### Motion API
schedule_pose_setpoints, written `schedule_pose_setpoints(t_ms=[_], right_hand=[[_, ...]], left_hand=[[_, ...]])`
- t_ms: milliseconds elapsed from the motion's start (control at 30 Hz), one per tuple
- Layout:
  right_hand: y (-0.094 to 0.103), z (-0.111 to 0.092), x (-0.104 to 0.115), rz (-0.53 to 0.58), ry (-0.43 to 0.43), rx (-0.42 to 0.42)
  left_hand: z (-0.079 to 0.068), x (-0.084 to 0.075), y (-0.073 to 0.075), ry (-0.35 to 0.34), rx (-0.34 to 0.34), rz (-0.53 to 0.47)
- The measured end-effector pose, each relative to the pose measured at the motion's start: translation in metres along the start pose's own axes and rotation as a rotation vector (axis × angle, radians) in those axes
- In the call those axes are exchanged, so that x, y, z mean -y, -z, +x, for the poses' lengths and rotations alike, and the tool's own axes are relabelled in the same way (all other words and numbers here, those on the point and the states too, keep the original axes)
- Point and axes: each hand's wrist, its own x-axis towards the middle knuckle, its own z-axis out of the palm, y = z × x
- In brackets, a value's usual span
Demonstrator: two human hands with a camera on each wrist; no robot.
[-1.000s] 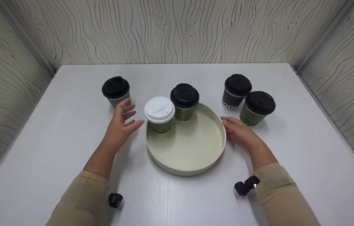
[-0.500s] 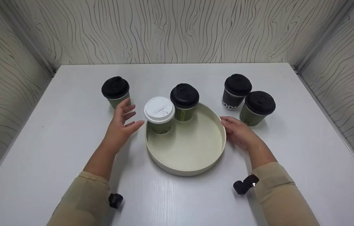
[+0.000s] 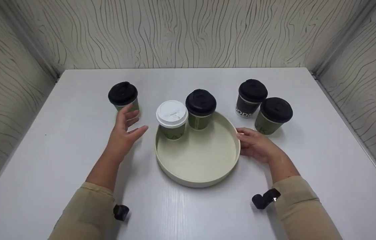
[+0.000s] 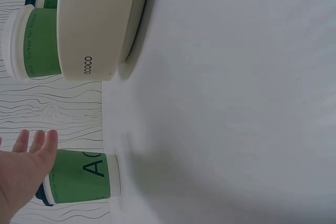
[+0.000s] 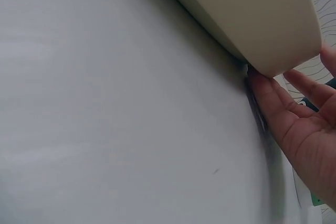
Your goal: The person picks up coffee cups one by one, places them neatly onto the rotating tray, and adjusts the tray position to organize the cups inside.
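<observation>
A round cream tray (image 3: 196, 166) sits mid-table. Inside it, at its back left, stand a white-lidded green coffee cup (image 3: 173, 130) and a black-lidded green coffee cup (image 3: 199, 122). My right hand (image 3: 258, 145) touches the tray's outer right wall; in the right wrist view its fingers (image 5: 270, 95) lie against the side and lower edge. My left hand (image 3: 121, 135) is held with fingers spread, left of the tray and apart from it. Its fingertips overlap another black-lidded green cup (image 3: 121, 95) behind it in the head view. The left hand holds nothing.
At the back right of the white table (image 3: 181, 213) a dark coffee cup with white lettering (image 3: 245, 106) stands close beside a black-lidded green cup (image 3: 268, 124). A wood-patterned wall (image 3: 188, 33) rises behind the table, with side walls left and right.
The tray has turned slightly clockwise, carrying its two cups a little to the right. My right hand has slid nearer along the rim; my left hand has drawn slightly left from the tray.
</observation>
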Motion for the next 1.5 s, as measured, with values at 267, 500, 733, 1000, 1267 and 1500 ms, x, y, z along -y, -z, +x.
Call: schedule_pose_setpoints(t_ms=[267, 500, 733, 1000, 1267, 1500], right_hand=[[0.001, -0.005, -0.002, 0.012, 0.001, 0.024], [0.001, -0.006, -0.006, -0.007, 0.013, 0.021], [0.002, -0.007, -0.009, -0.013, 0.035, 0.039], [0.003, -0.01, -0.01, -0.014, 0.047, 0.045], [0.004, -0.012, -0.011, -0.053, 0.058, 0.046], [0.006, -0.015, -0.015, -0.047, 0.067, 0.053]], left_hand=[[0.008, 0.0, 0.011, -0.003, -0.086, 0.028], [0.02, -0.001, 0.025, 0.018, -0.195, 0.042], [0.031, -0.005, 0.037, 0.055, -0.249, 0.045], [0.042, -0.003, 0.048, 0.085, -0.287, 0.063], [0.053, 0.005, 0.054, 0.104, -0.285, 0.141], [0.06, 0.013, 0.055, 0.124, -0.267, 0.154]])
